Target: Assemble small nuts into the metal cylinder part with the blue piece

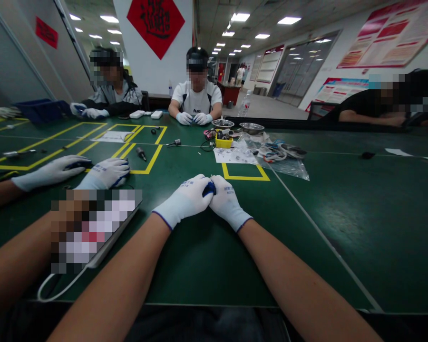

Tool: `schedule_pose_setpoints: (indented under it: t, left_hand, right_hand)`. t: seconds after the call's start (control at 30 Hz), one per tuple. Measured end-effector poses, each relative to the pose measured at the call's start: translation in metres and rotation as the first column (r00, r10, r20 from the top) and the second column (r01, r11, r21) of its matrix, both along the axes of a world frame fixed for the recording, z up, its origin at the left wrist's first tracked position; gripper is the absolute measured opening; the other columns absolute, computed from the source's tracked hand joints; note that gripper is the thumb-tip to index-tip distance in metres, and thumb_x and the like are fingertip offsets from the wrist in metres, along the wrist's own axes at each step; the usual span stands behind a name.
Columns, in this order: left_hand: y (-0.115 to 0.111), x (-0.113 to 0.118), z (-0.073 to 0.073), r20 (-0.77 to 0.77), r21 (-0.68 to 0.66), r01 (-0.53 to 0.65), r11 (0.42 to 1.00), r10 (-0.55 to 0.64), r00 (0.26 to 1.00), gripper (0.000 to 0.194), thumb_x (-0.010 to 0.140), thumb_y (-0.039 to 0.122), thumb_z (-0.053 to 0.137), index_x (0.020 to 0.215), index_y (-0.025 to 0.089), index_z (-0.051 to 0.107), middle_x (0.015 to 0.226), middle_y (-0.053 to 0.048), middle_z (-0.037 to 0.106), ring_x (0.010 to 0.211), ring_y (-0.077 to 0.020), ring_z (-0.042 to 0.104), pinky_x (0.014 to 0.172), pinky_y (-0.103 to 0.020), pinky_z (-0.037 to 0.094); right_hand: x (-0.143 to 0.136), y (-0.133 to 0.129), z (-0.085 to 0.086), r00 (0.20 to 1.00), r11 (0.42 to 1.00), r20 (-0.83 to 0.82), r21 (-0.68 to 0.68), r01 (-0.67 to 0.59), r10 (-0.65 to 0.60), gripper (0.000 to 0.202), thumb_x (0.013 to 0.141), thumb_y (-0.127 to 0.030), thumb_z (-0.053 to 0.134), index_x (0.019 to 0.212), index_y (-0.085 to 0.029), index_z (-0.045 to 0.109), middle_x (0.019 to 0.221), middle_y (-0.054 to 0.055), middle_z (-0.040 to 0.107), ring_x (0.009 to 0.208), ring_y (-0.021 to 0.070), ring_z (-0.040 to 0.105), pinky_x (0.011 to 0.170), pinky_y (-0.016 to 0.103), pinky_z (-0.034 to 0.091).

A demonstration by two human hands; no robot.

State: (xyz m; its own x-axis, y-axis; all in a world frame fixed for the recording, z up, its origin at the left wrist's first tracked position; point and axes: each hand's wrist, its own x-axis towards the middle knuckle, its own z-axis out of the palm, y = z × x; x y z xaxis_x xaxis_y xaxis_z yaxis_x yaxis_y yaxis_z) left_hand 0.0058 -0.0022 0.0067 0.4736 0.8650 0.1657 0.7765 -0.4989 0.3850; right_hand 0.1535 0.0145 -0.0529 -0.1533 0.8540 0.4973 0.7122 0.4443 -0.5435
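Over the green table (207, 266), my left hand (187, 199) and my right hand (228, 199) meet in front of me, both in white gloves with blue palms. Their fingers are curled in and pressed together at the tips. Whatever they pinch, if anything, is hidden behind the gloves. Just beyond them is a yellow tape outline (246, 179) with a white sheet (231, 156) at its far side, bearing small bits too tiny to name.
A neighbour's gloved hands (105, 173) rest at left, near a pixelated flat device (107, 228) with a white cable. Ahead are a yellow bin (224, 141), metal bowls (251, 128), a plastic bag of cables (281, 154) and a bottle (246, 104). Several people sit around.
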Motion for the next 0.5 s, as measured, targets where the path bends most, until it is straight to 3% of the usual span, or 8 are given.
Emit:
schedule_pose_setpoints:
  t: [0.27,0.5]
  left_hand:
    - [0.002,0.001,-0.004,0.059,-0.040,-0.084,0.996,0.087,0.995,0.019,0.094,0.025,0.063,0.111,0.017,0.069,0.116,-0.014,0.072,0.111,-0.0305,0.068,0.101,-0.043,0.054]
    - [0.013,0.000,-0.006,0.350,-0.024,-0.231,0.973,0.224,0.909,0.008,0.091,0.021,0.059,0.094,0.019,0.067,0.102,-0.010,0.074,0.099,-0.0271,0.069,0.095,-0.043,0.054]
  right_hand:
    - [-0.001,0.002,-0.001,0.999,0.999,-0.041,-0.010,0.035,-0.036,0.010,0.076,-0.018,0.059,0.078,-0.024,0.052,0.082,0.003,0.060,0.075,0.0213,0.057,0.070,0.033,0.044]
    - [-0.003,0.001,0.005,0.976,0.995,-0.217,0.095,0.032,-0.011,0.007,0.085,-0.031,0.059,0.083,-0.024,0.057,0.083,0.005,0.066,0.078,0.0220,0.062,0.075,0.035,0.050]
